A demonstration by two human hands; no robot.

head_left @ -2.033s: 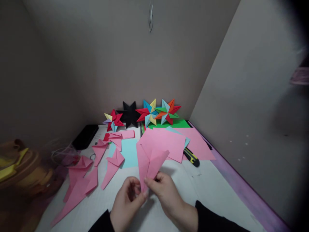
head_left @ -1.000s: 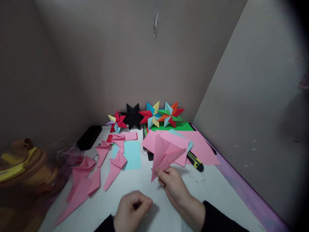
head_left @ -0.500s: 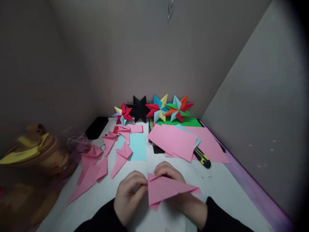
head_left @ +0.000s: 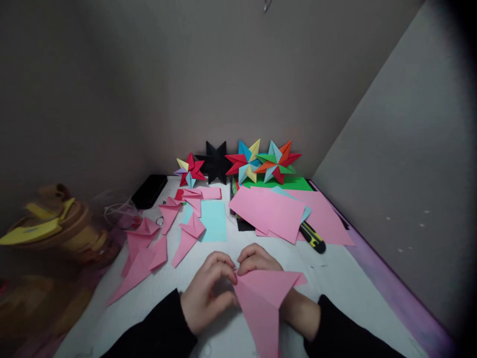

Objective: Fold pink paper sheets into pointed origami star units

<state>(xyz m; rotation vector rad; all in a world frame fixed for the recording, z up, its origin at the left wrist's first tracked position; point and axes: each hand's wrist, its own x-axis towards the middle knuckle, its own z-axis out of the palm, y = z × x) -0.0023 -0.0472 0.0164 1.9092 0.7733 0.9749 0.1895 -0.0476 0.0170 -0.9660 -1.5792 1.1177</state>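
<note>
A folded pink paper piece hangs between my hands near the front of the table, one long point reaching toward me and a smaller folded tip on the right. My right hand grips its upper edge, with fingers curled over the top; the thumb and palm are hidden behind the paper. At the paper's upper left corner, my left hand holds the edge with bent fingertips, the thumb lying beside it. Similar folded pink pieces lie to the left on the white table, one of them closer to my left hand.
Pink sheets overlap at the right, with a black and yellow utility knife beside them. A light blue sheet lies mid-table. Several paper stars lean on the back wall. A black phone and a brown-yellow object are left.
The pink paper has turned in my hands, so that a long point now hangs toward me. My left hand has shifted slightly right, closer to my right hand. The view has tilted a little.
</note>
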